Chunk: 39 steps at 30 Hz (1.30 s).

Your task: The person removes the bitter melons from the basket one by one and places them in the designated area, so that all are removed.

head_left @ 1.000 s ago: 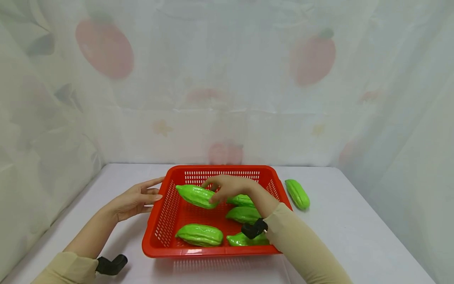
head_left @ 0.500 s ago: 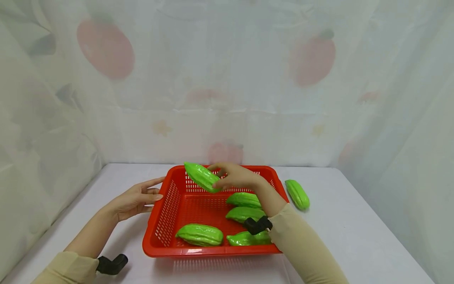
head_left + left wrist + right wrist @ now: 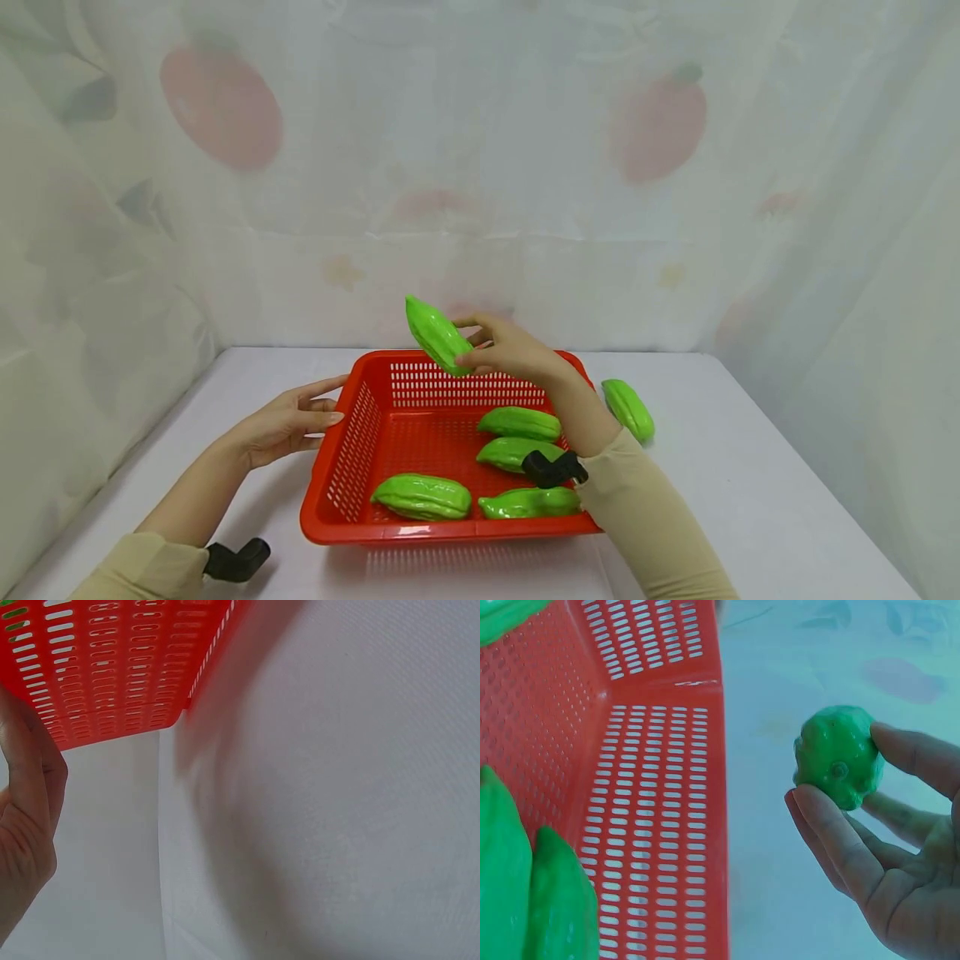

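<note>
Right hand (image 3: 510, 348) grips a glossy green ridged plastic gourd (image 3: 437, 335) by its lower right end, fingers and thumb curled round it, held in the air above the far rim of the red perforated plastic basket (image 3: 341, 467). The gourd's long axis is tilted: pointed tip up and to the far left, gripped end down and right. In the right wrist view the same gourd (image 3: 838, 756) is seen end-on, pinched between fingertips (image 3: 832, 825) and thumb.

Left hand (image 3: 288, 421) is relaxed with straight fingers, resting against the basket's left outer wall near the far left corner; the left wrist view shows the hand (image 3: 26, 825) edge beside the red slotted wall (image 3: 112, 667).

The basket sits on the white tabletop (image 3: 750, 483), centre. Inside it lie four more green gourds, all roughly left-right: one at the near left (image 3: 422, 497), one at the near right (image 3: 528, 502), two stacked toward the right side (image 3: 520, 423) (image 3: 510, 452), the nearer partly hidden by the right wrist strap. A sixth green gourd (image 3: 628, 408) lies on the tabletop just right of the basket, long axis running near-far, slightly angled.

Behind is a white curtain with pale fruit print (image 3: 225, 100).
</note>
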Each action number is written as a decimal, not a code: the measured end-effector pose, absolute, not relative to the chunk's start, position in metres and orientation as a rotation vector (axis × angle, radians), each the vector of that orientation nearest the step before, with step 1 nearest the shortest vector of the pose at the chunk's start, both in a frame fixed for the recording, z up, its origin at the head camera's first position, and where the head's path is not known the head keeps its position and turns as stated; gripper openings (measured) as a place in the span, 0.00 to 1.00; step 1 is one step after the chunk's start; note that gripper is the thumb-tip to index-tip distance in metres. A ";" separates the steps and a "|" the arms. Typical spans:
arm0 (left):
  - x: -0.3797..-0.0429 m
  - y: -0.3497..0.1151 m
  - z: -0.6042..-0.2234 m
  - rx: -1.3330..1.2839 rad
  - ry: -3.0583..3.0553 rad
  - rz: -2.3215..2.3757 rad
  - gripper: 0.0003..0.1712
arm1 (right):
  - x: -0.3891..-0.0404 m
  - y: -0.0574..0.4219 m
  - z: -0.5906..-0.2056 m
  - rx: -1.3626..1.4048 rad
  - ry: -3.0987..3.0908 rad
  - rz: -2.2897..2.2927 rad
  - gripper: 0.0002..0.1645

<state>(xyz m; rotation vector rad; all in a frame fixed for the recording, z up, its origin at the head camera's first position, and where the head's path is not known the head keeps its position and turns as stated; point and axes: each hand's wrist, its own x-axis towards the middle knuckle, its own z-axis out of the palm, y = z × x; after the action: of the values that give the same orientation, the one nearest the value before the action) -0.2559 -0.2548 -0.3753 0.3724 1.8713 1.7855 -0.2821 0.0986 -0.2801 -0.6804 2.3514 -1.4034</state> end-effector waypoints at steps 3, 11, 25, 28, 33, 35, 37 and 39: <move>-0.256 -0.255 -0.375 0.376 1.867 1.790 0.45 | -0.281 0.103 -0.276 -0.647 2.367 -1.441 0.36; -0.255 -0.255 -0.374 0.380 1.858 1.790 0.45 | -0.275 0.118 -0.268 -0.551 2.415 -1.531 0.36; -0.256 -0.255 -0.373 0.378 1.873 1.772 0.46 | -0.267 0.148 -0.254 -0.527 2.488 -1.603 0.36; -0.256 -0.255 -0.374 0.378 1.870 1.772 0.46 | -0.265 0.157 -0.252 -0.500 2.519 -1.588 0.37; -0.257 -0.256 -0.375 0.379 1.866 1.771 0.46 | -0.264 0.176 -0.250 -0.482 2.564 -1.570 0.38; -0.257 -0.256 -0.375 0.378 1.869 1.769 0.46 | -0.264 0.184 -0.249 -0.485 2.577 -1.564 0.38; -0.258 -0.256 -0.375 0.377 1.874 1.767 0.46 | -0.264 0.191 -0.249 -0.484 2.581 -1.563 0.38; -0.258 -0.256 -0.375 0.377 1.876 1.769 0.46 | -0.264 0.199 -0.250 -0.476 2.585 -1.563 0.39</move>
<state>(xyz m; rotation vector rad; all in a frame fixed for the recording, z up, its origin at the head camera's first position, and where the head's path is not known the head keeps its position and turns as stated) -0.2582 -0.2558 -0.3752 0.3768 1.8763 1.7694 -0.2644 0.1985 -0.2496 -0.4765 2.5847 -1.5630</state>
